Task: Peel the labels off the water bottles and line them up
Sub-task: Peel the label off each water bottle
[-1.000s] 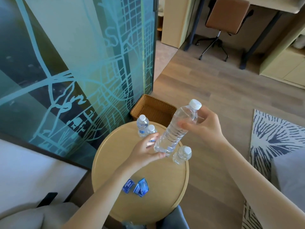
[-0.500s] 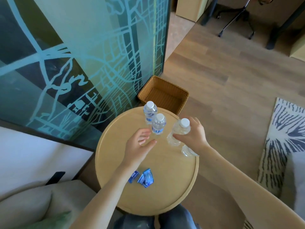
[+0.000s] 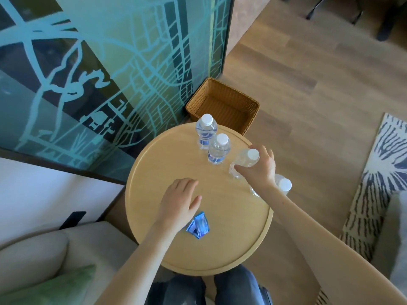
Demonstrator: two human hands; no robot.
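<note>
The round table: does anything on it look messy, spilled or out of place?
Nothing is spilled or tipped. The only litter: crumpled blue labels near the front of the table, beside the left hand. Two far bottles still wear blue labels; the gripped bottle in the right hand and the bottle by its wrist are bare.

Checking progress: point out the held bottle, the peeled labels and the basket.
held bottle [image 3: 252, 154], head view, white cap.
peeled labels [image 3: 199, 226], head view, middle of pile.
basket [image 3: 233, 90], head view, far rim.
</note>
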